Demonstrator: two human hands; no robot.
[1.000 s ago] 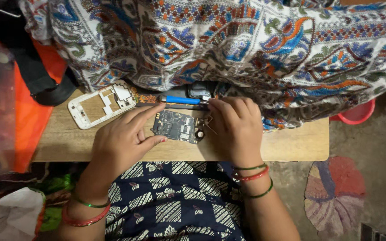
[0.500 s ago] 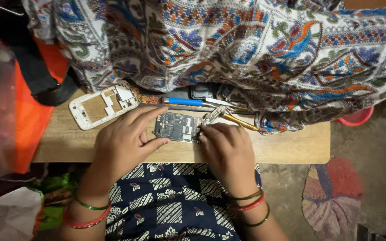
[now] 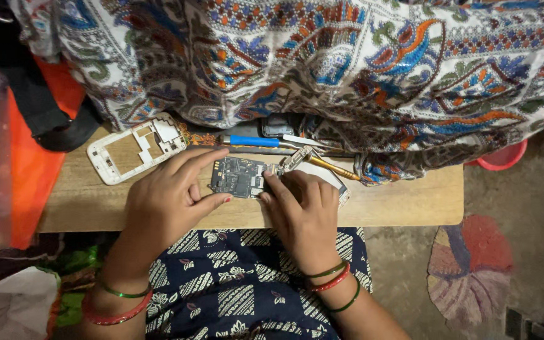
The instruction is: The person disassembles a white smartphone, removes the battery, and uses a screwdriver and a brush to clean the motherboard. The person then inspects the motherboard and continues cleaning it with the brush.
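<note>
The dark, flat circuit board (image 3: 239, 177) lies mid-frame on my wooden desk (image 3: 398, 204). My left hand (image 3: 170, 203) pinches its left edge; my right hand (image 3: 303, 211) presses curled fingers on its right. A white plastic phone frame (image 3: 135, 150) sits upper left, patterned cloth (image 3: 347, 69) crowding the far edge.

The scene is dimly and warmly lit from above, with the wooden board (image 3: 398, 204) and patterned cloth (image 3: 347, 69) rendered fairly sharp. Deep shadow is cast under the cloth's edge. The left margin is blurred and hazed, and the corners are darkened.
</note>
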